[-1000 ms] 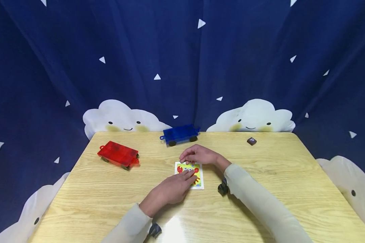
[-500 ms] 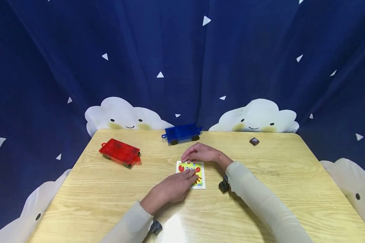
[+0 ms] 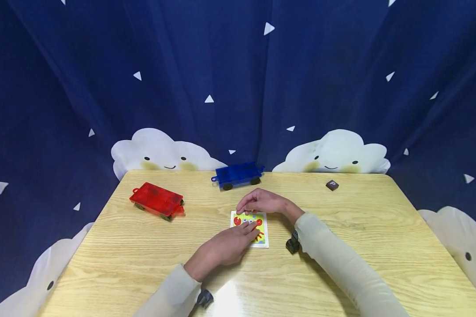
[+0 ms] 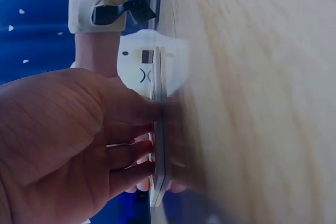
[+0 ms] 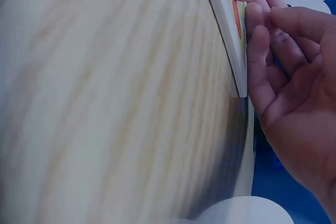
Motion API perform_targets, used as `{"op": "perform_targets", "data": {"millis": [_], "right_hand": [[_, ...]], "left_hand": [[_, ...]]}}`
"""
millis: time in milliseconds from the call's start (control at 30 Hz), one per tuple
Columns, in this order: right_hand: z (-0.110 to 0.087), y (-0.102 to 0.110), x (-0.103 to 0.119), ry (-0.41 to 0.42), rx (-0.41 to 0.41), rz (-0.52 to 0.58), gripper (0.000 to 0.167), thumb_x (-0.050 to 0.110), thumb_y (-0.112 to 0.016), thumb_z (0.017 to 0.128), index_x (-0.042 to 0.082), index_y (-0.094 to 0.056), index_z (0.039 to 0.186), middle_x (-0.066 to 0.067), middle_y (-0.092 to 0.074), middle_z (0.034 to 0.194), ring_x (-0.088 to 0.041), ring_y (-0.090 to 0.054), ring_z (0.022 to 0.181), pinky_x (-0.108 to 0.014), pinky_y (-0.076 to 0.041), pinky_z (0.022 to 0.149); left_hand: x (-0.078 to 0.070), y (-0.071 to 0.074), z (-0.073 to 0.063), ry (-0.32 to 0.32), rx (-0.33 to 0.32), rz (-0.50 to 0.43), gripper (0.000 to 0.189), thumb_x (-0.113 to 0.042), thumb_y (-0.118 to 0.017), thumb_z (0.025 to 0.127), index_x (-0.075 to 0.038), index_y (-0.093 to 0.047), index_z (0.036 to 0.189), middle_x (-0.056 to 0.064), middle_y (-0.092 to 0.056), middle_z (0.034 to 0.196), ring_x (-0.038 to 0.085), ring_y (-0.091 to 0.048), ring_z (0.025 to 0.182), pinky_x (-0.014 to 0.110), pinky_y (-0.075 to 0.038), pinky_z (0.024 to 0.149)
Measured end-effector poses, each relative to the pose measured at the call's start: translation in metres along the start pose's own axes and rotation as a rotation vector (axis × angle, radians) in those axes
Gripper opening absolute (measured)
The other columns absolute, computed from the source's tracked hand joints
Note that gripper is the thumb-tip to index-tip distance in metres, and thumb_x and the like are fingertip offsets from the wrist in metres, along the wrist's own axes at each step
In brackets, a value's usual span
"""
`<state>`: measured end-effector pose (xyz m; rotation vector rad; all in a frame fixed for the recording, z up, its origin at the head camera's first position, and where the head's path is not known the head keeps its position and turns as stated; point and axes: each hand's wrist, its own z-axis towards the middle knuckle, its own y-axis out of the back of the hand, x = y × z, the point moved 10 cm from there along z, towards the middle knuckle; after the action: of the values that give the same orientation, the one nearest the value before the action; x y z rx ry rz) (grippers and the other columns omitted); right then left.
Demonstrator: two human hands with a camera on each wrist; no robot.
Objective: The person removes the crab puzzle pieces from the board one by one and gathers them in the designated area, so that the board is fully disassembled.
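Note:
A square, white-edged board with a red crab picture on yellow (image 3: 263, 238) lies flat on the table. My left hand (image 3: 226, 246) rests on it, fingers over the picture. In the left wrist view the thumb (image 4: 139, 107) is at the edge of the board (image 4: 159, 182). My right hand (image 3: 265, 201) is beside the board's far edge, its fingers loosely bent with nothing seen between them. In the right wrist view that hand (image 5: 299, 72) stands along the board's side (image 5: 226, 40). The left hand hides part of the picture.
A red toy wagon (image 3: 157, 199) stands at the left of the wooden table (image 3: 361, 246). Behind the hands, near the back edge, is a blue toy wagon (image 3: 238, 174). A small dark tile marked P (image 3: 332, 185) lies back right. A blue curtain (image 3: 238, 79) hangs behind.
The head view has shifted slightly. Both hands and the crab board keep their places relative to each other.

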<state>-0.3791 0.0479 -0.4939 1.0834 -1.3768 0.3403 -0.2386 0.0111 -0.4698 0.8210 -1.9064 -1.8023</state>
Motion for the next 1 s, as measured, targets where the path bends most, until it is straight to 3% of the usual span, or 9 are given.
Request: {"op": "perform_targets", "data": {"millis": [433, 667, 1000], "right_hand": [[0.002, -0.002, 0.002, 0.027, -0.004, -0.006, 0.024, 0.004, -0.055, 0.104, 0.006, -0.076, 0.117, -0.004, -0.076, 0.109, -0.019, -0.060, 0.080, -0.024, -0.046, 0.065], [0.000, -0.002, 0.004, 0.038, -0.014, -0.032, 0.025, 0.005, -0.054, 0.103, 0.006, -0.076, 0.116, -0.004, -0.076, 0.108, -0.018, -0.059, 0.079, -0.023, -0.045, 0.065], [-0.002, -0.002, 0.003, 0.004, -0.017, -0.054, 0.025, 0.009, -0.056, 0.104, 0.009, -0.076, 0.117, -0.001, -0.076, 0.110, -0.018, -0.061, 0.086, -0.026, -0.047, 0.070]], "left_hand": [[0.003, -0.006, 0.000, 0.009, 0.019, 0.030, 0.051, -0.010, -0.051, 0.107, -0.007, -0.044, 0.157, 0.010, -0.036, 0.163, 0.025, -0.031, 0.150, 0.034, -0.029, 0.119], [0.006, -0.014, -0.006, -0.004, 0.013, -0.127, 0.054, -0.018, -0.044, 0.110, -0.005, -0.033, 0.161, 0.012, -0.025, 0.167, 0.026, -0.020, 0.154, 0.038, -0.023, 0.122], [0.006, -0.028, -0.009, -0.025, 0.053, -0.274, 0.081, -0.051, -0.046, 0.107, -0.004, -0.014, 0.165, 0.015, -0.004, 0.171, 0.030, -0.001, 0.156, 0.046, -0.011, 0.124]]}}
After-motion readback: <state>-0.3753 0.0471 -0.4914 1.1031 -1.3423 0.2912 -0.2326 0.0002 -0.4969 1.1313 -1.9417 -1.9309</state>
